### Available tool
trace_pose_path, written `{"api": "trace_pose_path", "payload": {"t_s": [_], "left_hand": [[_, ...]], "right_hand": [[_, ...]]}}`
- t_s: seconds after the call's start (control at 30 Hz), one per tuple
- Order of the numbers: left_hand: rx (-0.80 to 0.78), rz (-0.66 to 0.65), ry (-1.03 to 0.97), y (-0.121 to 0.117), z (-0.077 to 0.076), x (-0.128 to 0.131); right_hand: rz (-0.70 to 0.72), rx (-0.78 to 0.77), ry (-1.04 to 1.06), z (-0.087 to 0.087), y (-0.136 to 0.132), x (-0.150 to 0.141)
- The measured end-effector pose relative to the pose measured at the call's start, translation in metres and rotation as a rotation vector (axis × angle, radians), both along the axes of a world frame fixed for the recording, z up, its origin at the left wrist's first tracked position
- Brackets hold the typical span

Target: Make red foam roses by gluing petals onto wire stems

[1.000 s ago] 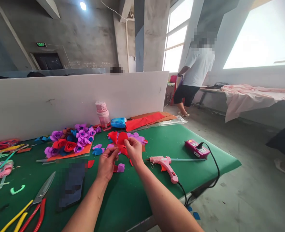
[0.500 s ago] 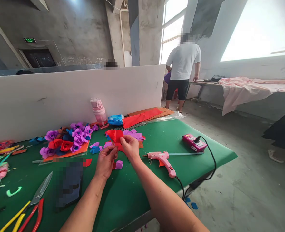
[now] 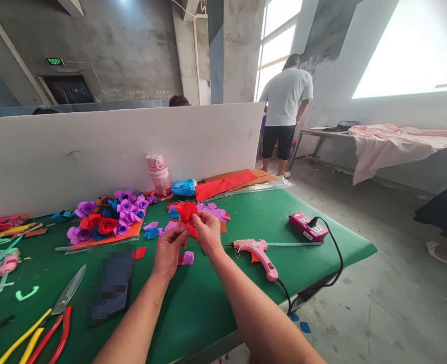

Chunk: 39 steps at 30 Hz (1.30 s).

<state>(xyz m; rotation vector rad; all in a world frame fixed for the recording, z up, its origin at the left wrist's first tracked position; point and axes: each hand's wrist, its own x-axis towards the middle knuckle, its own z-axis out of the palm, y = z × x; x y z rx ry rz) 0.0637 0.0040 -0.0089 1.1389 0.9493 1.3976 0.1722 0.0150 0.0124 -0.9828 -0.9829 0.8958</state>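
Observation:
A red paper flower (image 3: pixel 186 211) is held up over the green table (image 3: pixel 204 303), between my two hands. My left hand (image 3: pixel 169 248) pinches it low down, fingers closed near its base. With thumb and fingers, my right hand (image 3: pixel 207 231) grips its right side. Loose purple petals (image 3: pixel 215 210) and blue petals (image 3: pixel 152 232) lie on the table around and behind my hands. To the right of my right hand rests a pink hot glue gun (image 3: pixel 257 252) with a glue stick out of its back.
Finished paper flowers (image 3: pixel 127 207) are heaped at the back left. Scissors (image 3: pixel 62 308) and a dark phone (image 3: pixel 112 285) lie at the left. A pink bottle (image 3: pixel 158 177) stands by the white board (image 3: pixel 94 151). A magenta box (image 3: pixel 307 227) trails a cord. A person (image 3: pixel 287 101) stands beyond.
The red flower has turned in my fingers and now looks more upright and rounded. My hands stay close together. The view has shifted slightly.

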Motion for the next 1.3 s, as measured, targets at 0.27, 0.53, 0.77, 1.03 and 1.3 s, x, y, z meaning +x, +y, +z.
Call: {"api": "trace_pose_path", "payload": {"t_s": [0.27, 0.53, 0.77, 1.03, 1.3], "left_hand": [[0.008, 0.011, 0.007, 0.0004, -0.0012, 0.0004], [0.012, 0.025, -0.006, -0.0002, 0.0000, 0.0011], [0.048, 0.107, 0.052, -0.0032, 0.0028, 0.0021], [0.026, 0.126, 0.030, -0.0042, 0.0042, 0.0022], [-0.004, 0.126, -0.024, -0.0049, 0.0043, 0.0028]], "right_hand": [[0.011, 0.006, 0.008, 0.0011, -0.0012, -0.0001], [0.071, 0.030, 0.053, -0.0021, 0.0012, -0.0019], [0.105, 0.090, 0.065, -0.0037, -0.0007, -0.0027], [0.094, 0.104, 0.044, -0.0050, -0.0009, -0.0029], [0.116, 0.122, 0.053, -0.0074, 0.0010, -0.0036]]}}
